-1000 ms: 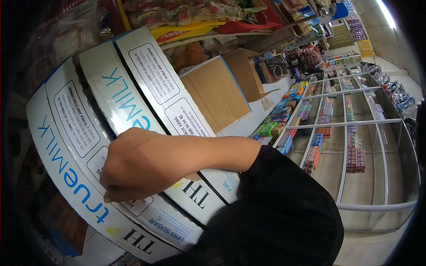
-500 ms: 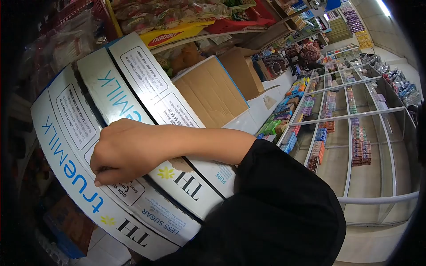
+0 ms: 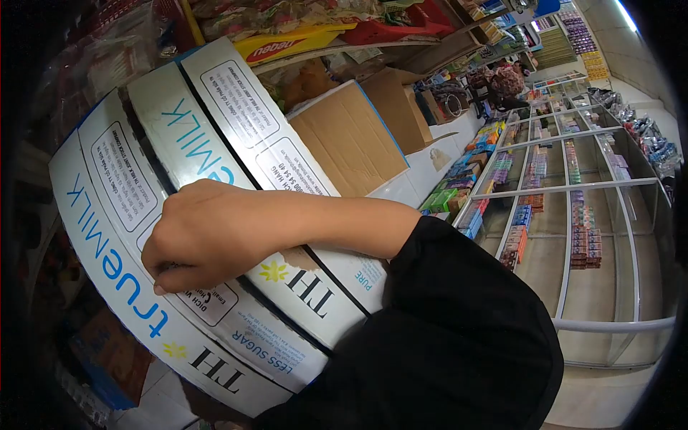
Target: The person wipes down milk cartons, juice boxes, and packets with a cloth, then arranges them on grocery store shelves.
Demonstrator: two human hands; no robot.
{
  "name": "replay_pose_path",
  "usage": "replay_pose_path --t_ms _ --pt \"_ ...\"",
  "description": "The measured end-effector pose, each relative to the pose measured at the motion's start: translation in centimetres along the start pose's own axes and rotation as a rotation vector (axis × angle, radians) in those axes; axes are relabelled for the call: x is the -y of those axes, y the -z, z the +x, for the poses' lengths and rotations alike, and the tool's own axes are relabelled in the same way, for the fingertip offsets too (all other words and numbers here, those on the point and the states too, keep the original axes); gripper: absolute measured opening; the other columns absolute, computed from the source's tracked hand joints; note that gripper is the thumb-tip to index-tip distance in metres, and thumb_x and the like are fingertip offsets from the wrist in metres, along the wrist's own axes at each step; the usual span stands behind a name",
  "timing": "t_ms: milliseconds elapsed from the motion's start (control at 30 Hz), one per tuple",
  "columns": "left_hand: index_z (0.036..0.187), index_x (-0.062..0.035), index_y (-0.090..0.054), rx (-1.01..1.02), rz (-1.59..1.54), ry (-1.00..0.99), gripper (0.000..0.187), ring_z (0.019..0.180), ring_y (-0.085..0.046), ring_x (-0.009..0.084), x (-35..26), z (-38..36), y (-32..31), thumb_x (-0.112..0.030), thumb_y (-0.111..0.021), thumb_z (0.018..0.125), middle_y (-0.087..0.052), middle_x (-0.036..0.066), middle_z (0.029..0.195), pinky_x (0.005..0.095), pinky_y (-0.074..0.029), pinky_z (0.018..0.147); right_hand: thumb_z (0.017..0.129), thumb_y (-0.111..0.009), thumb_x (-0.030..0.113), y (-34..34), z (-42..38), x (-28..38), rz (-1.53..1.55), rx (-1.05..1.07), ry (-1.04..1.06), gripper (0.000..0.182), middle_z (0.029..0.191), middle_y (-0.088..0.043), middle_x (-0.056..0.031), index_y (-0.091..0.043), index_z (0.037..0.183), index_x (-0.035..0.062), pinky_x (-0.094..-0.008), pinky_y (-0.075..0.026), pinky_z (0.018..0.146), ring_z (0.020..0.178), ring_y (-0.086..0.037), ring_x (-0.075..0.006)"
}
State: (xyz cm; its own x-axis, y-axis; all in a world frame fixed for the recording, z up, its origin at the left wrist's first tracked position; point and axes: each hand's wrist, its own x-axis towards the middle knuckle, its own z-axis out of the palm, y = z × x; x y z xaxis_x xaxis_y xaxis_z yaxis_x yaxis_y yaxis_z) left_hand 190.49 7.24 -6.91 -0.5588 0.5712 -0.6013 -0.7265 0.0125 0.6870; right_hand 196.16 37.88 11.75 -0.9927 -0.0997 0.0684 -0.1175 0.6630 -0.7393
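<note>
Several white milk cartons [image 3: 107, 208] printed "TH true MILK" are packed side by side on the left, tilted in my view. My right hand [image 3: 208, 233] lies over them, its back to me and its fingers curled closed near the dark gap between two cartons. What the fingers grip, if anything, is hidden. The bare forearm crosses the cartons from a black sleeve [image 3: 466, 337]. A torn brown patch shows on one carton by the wrist. My left hand is out of sight.
Behind the cartons stands a brown cardboard box [image 3: 351, 140]. Shelf trays with packets and a yellow Maggi strip [image 3: 294, 44] run along the top. A glass display case [image 3: 609, 236] with small boxes fills the right. A person [image 3: 505, 82] is at the far back.
The view has shifted slightly, and the cartons' upper ends sit a little higher in it. My right hand stays closed at the same place on the cartons.
</note>
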Motion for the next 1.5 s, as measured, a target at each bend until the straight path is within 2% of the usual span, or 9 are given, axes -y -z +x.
replay_pose_path --t_ms 500,867,1067,1167,1200,1300,1333,1367,1500 --pt "0.137 -0.0014 -0.019 -0.018 -0.006 0.021 0.066 0.125 -0.03 0.0274 0.4 -1.2 0.9 -0.049 -0.019 0.092 -0.029 0.016 0.137 0.0395 -0.023 0.104 0.08 -0.059 0.024 -0.2 0.1 -0.1 -0.032 -0.008 0.03 0.02 0.065 -0.062 -0.0114 -0.065 0.08 0.0049 -0.0345 -0.045 0.056 0.06 -0.061 -0.0262" --pt "0.137 -0.0014 -0.019 0.01 0.02 0.014 0.067 0.125 -0.032 0.0276 -0.4 -1.5 0.9 -0.051 -0.018 0.091 -0.03 0.016 0.137 0.0394 -0.024 0.104 0.079 -0.055 0.029 -0.6 -0.1 -0.4 -0.031 -0.038 0.044 0.022 0.066 -0.062 -0.0122 -0.063 0.084 0.0093 -0.0403 -0.046 0.06 0.065 -0.06 -0.0309" --pt "0.137 -0.0014 -0.019 0.259 0.072 -0.159 0.068 0.124 -0.032 0.0277 -7.2 4.5 -2.9 -0.051 -0.017 0.091 -0.03 0.016 0.136 0.0393 -0.025 0.104 0.079 -0.055 0.029 -0.6 -0.1 -0.6 0.006 -0.034 0.077 0.023 0.072 -0.063 -0.0107 -0.062 0.087 0.0094 -0.0414 -0.046 0.061 0.067 -0.06 -0.0317" --pt "0.137 -0.0014 -0.019 0.443 0.3 -0.35 0.068 0.124 -0.033 0.0277 -13.1 8.0 -7.8 -0.052 -0.017 0.091 -0.031 0.016 0.136 0.0393 -0.025 0.104 0.079 -0.055 0.029 -0.4 0.0 -0.6 0.066 -0.004 0.089 0.025 0.078 -0.064 -0.0114 -0.063 0.088 0.0073 -0.0395 -0.046 0.065 0.075 -0.06 -0.0306" --pt "0.133 0.0004 -0.028 0.315 0.076 -0.216 0.064 0.115 -0.044 0.0259 -14.1 7.7 -10.3 -0.049 -0.023 0.093 -0.042 0.015 0.127 0.0346 -0.035 0.096 0.079 -0.055 0.028 -0.5 0.0 -0.8 0.061 0.006 0.078 0.024 0.078 -0.064 -0.0119 -0.063 0.088 0.0072 -0.0391 -0.046 0.066 0.075 -0.06 -0.0304" --pt "0.127 0.0022 -0.037 0.164 0.419 -0.392 0.056 0.106 -0.05 0.0235 -17.4 11.9 -9.6 -0.043 -0.028 0.094 -0.049 0.014 0.119 0.0321 -0.04 0.088 0.079 -0.056 0.027 -0.4 0.1 -0.6 0.085 0.026 0.081 0.024 0.078 -0.064 -0.0124 -0.064 0.089 0.0072 -0.0383 -0.046 0.066 0.075 -0.061 -0.0298" --pt "0.126 0.0039 -0.037 0.1 0.474 -0.361 0.057 0.106 -0.048 0.0233 -18.5 11.8 -10.2 -0.042 -0.035 0.093 -0.046 0.015 0.122 0.0329 -0.038 0.089 0.079 -0.056 0.027 -0.5 0.3 -0.6 0.075 0.024 0.089 0.023 0.077 -0.064 -0.0123 -0.064 0.088 0.0071 -0.0382 -0.046 0.066 0.075 -0.061 -0.0297" --pt "0.12 0.009 -0.04 0.137 0.634 -0.432 0.056 0.102 -0.051 0.0269 -19.5 14.2 -9.0 -0.04 -0.034 0.094 -0.051 0.02 0.116 0.0343 -0.039 0.087 0.079 -0.056 0.027 -0.5 0.2 -0.7 0.059 0.021 0.083 0.023 0.077 -0.064 -0.0121 -0.064 0.088 0.007 -0.0381 -0.046 0.066 0.075 -0.061 -0.0297" --pt "0.106 0.0174 -0.047 -0.267 1.395 -0.629 0.055 0.096 -0.052 0.0436 -21.6 13.8 -13.6 -0.034 -0.03 0.095 -0.052 0.034 0.105 0.0419 -0.041 0.083 0.078 -0.059 0.029 -0.5 0.2 -0.8 0.093 0.007 0.071 0.025 0.076 -0.064 -0.0118 -0.065 0.087 0.0067 -0.0371 -0.046 0.065 0.073 -0.061 -0.0279"
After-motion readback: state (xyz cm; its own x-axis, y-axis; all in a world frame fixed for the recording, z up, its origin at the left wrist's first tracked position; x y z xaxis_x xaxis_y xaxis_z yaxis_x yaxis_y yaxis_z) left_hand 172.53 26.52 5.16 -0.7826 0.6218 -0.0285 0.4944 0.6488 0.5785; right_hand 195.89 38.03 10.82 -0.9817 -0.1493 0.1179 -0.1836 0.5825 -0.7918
